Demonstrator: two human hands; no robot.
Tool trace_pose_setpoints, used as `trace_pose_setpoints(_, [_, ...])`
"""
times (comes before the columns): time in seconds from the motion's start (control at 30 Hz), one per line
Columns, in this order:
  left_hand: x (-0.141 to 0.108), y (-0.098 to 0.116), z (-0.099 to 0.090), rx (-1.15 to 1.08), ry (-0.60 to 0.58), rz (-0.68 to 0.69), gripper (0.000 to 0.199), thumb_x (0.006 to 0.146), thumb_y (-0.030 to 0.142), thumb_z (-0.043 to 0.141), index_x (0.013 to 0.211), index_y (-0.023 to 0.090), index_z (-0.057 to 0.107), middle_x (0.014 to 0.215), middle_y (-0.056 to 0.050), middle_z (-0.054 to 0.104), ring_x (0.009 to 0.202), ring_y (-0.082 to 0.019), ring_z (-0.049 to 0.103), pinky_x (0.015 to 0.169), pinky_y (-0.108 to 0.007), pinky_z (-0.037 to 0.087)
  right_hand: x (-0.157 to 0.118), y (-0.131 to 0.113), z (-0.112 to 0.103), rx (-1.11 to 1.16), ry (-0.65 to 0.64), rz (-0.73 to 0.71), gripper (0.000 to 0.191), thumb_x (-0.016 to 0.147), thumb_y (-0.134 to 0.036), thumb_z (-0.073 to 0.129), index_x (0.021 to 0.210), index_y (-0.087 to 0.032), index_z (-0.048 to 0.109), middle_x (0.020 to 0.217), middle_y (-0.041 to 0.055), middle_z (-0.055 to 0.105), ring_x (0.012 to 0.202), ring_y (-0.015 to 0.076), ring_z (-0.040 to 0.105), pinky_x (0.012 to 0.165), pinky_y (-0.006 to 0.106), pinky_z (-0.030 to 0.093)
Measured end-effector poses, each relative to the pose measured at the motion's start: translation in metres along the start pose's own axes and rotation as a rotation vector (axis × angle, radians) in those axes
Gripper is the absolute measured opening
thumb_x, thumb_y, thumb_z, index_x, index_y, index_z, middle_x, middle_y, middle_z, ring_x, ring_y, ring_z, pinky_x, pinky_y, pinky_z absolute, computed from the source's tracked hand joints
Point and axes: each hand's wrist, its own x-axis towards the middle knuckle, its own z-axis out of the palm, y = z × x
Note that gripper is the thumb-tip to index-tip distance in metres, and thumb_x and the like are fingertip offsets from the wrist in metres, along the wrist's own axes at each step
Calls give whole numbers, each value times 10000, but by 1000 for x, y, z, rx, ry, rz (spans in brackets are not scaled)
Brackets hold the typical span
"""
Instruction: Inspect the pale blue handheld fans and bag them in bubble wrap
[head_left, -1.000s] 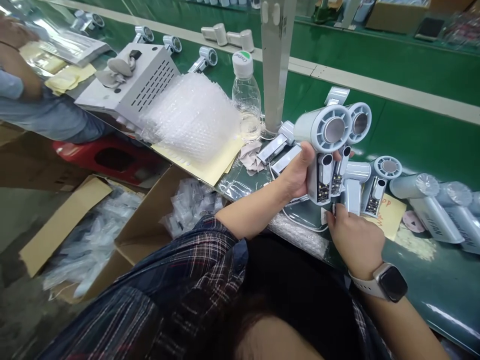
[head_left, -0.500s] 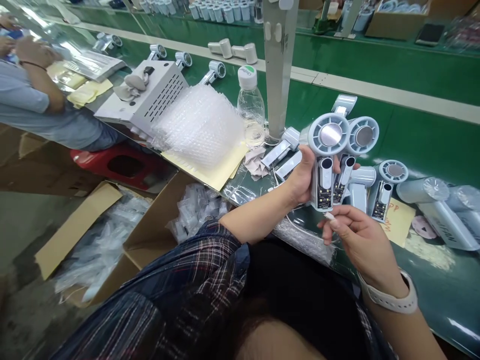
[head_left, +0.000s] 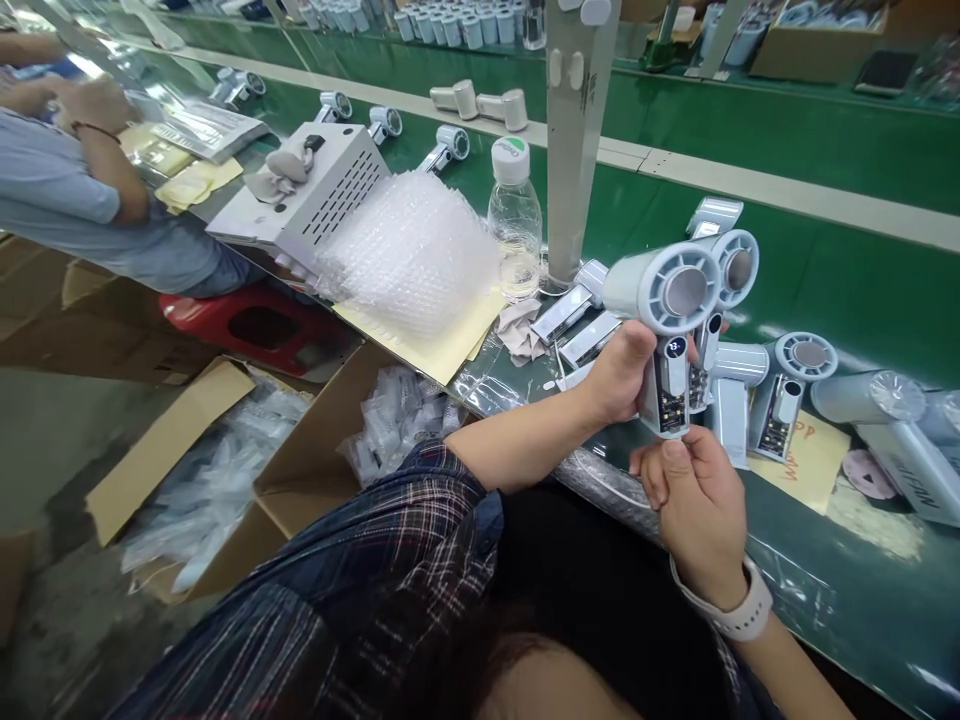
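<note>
Head view: from afar I watch the left hand (head_left: pixel 622 374) grasping two blue fans (head_left: pixel 681 292) above the green table (head_left: pixel 806 560) (the nearer one's display (head_left: pixel 676 347) glows), the right hand (head_left: pixel 696 505) pinching a white cable (head_left: pixel 616 492) at its base.

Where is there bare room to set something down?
Free: green worktop between pale speckled patch and near edge; also between the rightmost handheld fans and pale rail. Crowded: around left hand and right hand; leftward, bubble wrap and water bottle.
</note>
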Motion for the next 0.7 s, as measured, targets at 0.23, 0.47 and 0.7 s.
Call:
trace_pose_setpoints(0.23, [-6,24,16,-208,-88,-104,969,629,1170,463,672,202,504,1138,-174,762,1268,-338,718,970,-453,649,1,-6,-33,-421,-31,-103,384,1035,-554,711,840,-223,706,834,44,730,816,208,687,754,331,534])
trace_pose_setpoints(0.47, [-10,22,17,-157,-140,-79,967,634,1163,480,644,197,522,1181,-177,755,1300,-351,706,934,-442,660,-5,5,-22,-182,162,-26,318,1048,-470,741,878,-218,647,631,-24,610,606,151,596,632,294,490])
trace_pose_setpoints(0.7, [-11,2,14,21,-150,-39,1076,350,1244,435,610,206,541,1082,-186,774,1238,-388,733,927,-434,648,-7,5,-7,28,182,8,347,1058,-483,714,854,-228,594,580,-60,504,541,129,505,585,278,426])
